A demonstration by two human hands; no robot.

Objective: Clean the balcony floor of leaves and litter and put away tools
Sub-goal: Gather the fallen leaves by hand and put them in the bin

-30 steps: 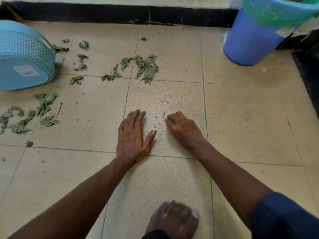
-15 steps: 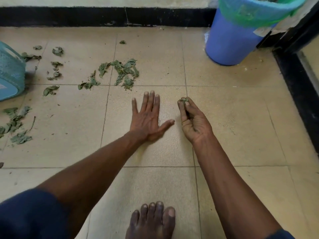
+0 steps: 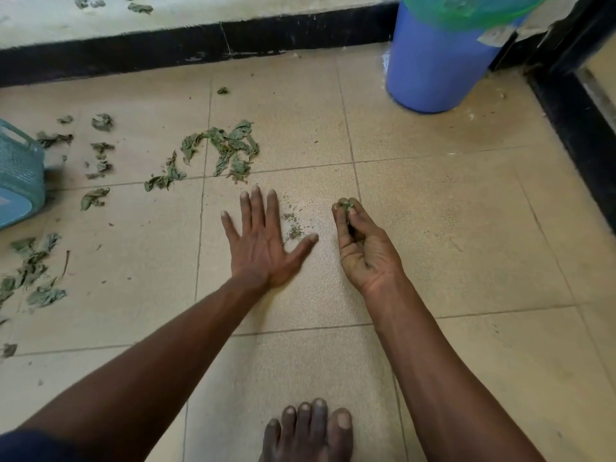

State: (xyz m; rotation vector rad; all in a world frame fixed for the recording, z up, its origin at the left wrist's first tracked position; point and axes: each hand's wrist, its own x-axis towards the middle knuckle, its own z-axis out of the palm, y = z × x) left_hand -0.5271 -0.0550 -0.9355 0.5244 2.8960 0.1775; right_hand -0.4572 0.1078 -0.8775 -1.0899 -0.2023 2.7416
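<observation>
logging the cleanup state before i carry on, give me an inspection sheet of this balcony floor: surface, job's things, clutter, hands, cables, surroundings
surface: beige tiled floor, dusty, with fine leaf crumbs on the middle tile.
job's things: leaf pile mid-floor; scattered leaves at far left; blue bin with green liner at upper right.
clutter: teal basket at the left edge.
hands: left hand flat on the tile, fingers spread; right hand pinches leaf bits at its fingertips.
cables: nothing seen.
surroundings: black skirting along the wall; dark door frame at right; bare foot at the bottom.
</observation>
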